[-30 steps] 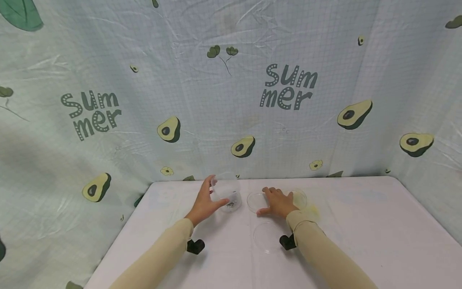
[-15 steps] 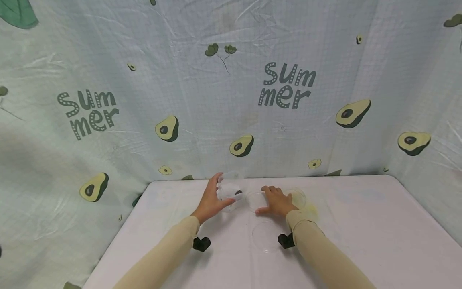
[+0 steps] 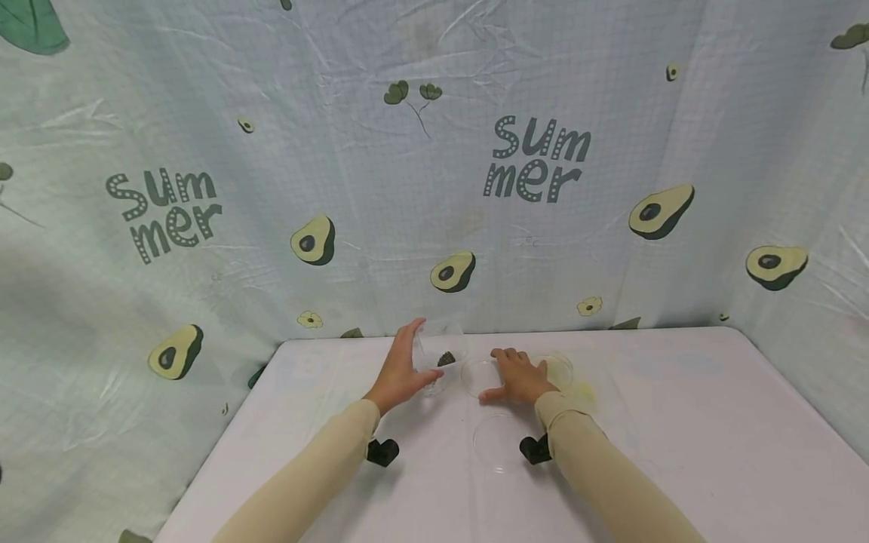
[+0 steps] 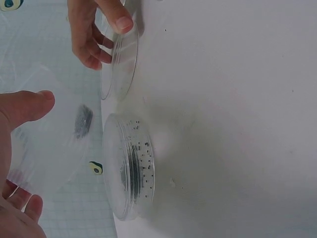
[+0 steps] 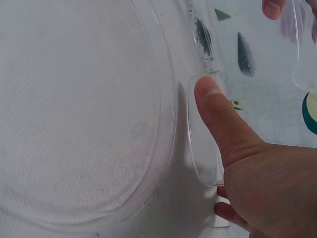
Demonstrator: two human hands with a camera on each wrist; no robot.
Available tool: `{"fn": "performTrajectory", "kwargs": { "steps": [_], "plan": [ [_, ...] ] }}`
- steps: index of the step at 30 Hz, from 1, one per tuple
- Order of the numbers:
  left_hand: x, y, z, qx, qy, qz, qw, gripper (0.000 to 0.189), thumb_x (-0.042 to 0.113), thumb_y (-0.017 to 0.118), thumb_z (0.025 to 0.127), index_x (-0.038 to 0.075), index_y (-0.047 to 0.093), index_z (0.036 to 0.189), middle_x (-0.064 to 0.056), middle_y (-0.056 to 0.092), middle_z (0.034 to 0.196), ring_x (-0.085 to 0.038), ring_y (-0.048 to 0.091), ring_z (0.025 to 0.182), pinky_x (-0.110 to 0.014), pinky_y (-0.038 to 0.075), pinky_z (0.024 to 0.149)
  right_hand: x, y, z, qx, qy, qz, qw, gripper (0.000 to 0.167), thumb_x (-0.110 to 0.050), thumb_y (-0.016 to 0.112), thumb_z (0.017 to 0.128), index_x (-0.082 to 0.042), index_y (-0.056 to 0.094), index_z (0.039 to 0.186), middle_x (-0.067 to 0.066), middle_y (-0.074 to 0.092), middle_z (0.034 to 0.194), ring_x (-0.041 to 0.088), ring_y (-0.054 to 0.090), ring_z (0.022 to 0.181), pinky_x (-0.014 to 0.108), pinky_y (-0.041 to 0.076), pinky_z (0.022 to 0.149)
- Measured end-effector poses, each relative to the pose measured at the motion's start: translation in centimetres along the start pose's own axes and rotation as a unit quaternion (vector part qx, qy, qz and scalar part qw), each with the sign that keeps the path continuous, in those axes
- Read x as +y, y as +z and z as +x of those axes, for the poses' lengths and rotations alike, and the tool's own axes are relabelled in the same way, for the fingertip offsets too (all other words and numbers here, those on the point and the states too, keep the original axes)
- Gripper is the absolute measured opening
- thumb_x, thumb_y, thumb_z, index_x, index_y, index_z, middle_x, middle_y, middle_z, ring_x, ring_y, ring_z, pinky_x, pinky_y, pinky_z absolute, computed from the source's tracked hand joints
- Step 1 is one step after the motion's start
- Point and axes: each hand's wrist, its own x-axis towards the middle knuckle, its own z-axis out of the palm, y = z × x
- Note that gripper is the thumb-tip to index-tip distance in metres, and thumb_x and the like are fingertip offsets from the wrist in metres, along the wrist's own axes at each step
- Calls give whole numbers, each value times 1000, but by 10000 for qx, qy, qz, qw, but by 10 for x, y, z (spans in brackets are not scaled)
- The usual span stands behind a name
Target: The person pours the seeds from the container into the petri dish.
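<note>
My left hand (image 3: 400,375) grips a clear plastic container (image 4: 49,139), tilted above the table, with a small heap of dark grains (image 3: 446,359) inside. Below it stands a round clear petri dish (image 4: 129,168); dark specks dot its side and a dark layer shows within. My right hand (image 3: 519,378) holds another clear petri dish (image 3: 478,379) by its right side, thumb (image 5: 213,99) at the near rim and fingers reaching to the far side. No grains show in that dish.
Closer to me lies one more clear round dish or lid (image 5: 79,99). Right of my right hand is a clear dish with a yellowish tint (image 3: 562,369), partly hidden, beside a yellow patch on the white table (image 3: 679,437). An avocado-print curtain (image 3: 380,181) hangs behind.
My left hand has moved a little right and up, tilting the container, and the dark heap now shows more clearly inside it. My right hand stays at its dish.
</note>
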Motion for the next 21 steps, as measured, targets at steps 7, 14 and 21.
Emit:
{"fn": "performTrajectory", "kwargs": {
  "steps": [7,14,21],
  "plan": [
    [0,2,2,-15,103,104,9999,95,16,86,72,13,30,148,-13,40,145,-28,41,136,-47,37,112,0,2,0,-48,40,-65,10000,94,-54,80,70,-10,40,144,17,44,145,38,39,134,76,23,103],
    [-1,4,3,10,275,333,9991,95,15,87,70,13,31,148,-12,41,143,-27,41,135,-45,38,112,0,3,-1,-46,62,-55,10000,93,-55,79,70,-9,42,142,18,43,146,38,38,135,77,21,103],
    [0,4,5,19,409,502,9979,95,14,87,70,14,32,147,-11,42,142,-27,42,135,-45,38,112,0,2,-2,4,32,-149,9999,91,-56,78,70,-10,44,141,17,44,145,38,39,134,77,22,103]
  ]
}}
